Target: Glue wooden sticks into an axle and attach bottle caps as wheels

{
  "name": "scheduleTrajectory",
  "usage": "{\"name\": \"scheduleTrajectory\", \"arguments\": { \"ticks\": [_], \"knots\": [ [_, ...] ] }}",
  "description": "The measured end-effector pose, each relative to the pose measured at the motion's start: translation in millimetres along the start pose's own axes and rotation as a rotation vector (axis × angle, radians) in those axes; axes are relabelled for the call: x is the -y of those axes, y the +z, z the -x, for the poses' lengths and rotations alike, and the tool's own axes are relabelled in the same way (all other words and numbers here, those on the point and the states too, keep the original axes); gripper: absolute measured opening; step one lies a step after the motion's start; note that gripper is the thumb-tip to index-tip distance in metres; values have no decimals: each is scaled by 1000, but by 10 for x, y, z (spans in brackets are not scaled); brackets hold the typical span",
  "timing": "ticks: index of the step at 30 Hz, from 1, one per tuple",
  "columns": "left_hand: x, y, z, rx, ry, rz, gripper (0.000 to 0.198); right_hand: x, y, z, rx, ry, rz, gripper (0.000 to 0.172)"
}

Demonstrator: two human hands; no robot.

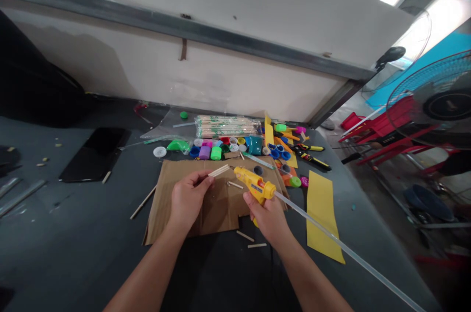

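Observation:
Between thumb and fingers, my left hand (187, 200) pinches a few short wooden sticks (220, 170) that lie side by side. My right hand (268, 216) is wrapped round the handle of a yellow hot glue gun (253, 182). Its nozzle points left, close to the sticks' free ends; whether it touches them I cannot tell. From the gun's back end a long clear glue stick (331, 236) runs down to the right. Both hands are above a flat piece of brown cardboard (165, 192), where a short stick piece (235, 185) lies near the gun.
Behind the cardboard are colourful bottle caps (216, 153) and a plastic-wrapped bundle of wooden sticks (228, 126). Black-and-yellow cutters (312, 160) and yellow paper (324, 214) lie to the right, a black phone (92, 155) to the left. Loose stick pieces (256, 246) lie in front. A fan (447, 106) stands at right.

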State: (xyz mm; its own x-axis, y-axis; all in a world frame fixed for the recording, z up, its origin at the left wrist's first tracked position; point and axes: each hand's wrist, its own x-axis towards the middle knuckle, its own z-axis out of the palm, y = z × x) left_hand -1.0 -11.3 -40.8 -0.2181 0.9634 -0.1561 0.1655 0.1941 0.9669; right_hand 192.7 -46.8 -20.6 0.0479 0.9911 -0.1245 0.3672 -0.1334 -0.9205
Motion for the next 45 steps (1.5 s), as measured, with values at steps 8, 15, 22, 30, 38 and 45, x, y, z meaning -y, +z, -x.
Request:
{"name": "scheduleTrajectory", "arguments": {
  "ticks": [8, 15, 22, 30, 38, 45],
  "knots": [
    [31, 10, -17, -10, 5, 118, 40, 76, -34, 25, 61, 152, -233, 36],
    [-21, 14, -13, -25, -34, 346, 41, 61, -10, 1, 85, 211, -538, 36],
    [-61, 0, -3, -32, -65, 393, 43, 91, -12, 14, 103, 214, -534, 35],
    [-51, -3, -10, -16, -57, 387, 42, 122, -13, 22, 102, 215, -500, 37],
    [-52, -9, -8, -22, -52, 397, 39, 113, -11, 20, 112, 211, -502, 36],
    [-69, -1, -12, -47, -65, 447, 42, 102, -2, 31, 130, 215, -476, 36]
  ]
}}
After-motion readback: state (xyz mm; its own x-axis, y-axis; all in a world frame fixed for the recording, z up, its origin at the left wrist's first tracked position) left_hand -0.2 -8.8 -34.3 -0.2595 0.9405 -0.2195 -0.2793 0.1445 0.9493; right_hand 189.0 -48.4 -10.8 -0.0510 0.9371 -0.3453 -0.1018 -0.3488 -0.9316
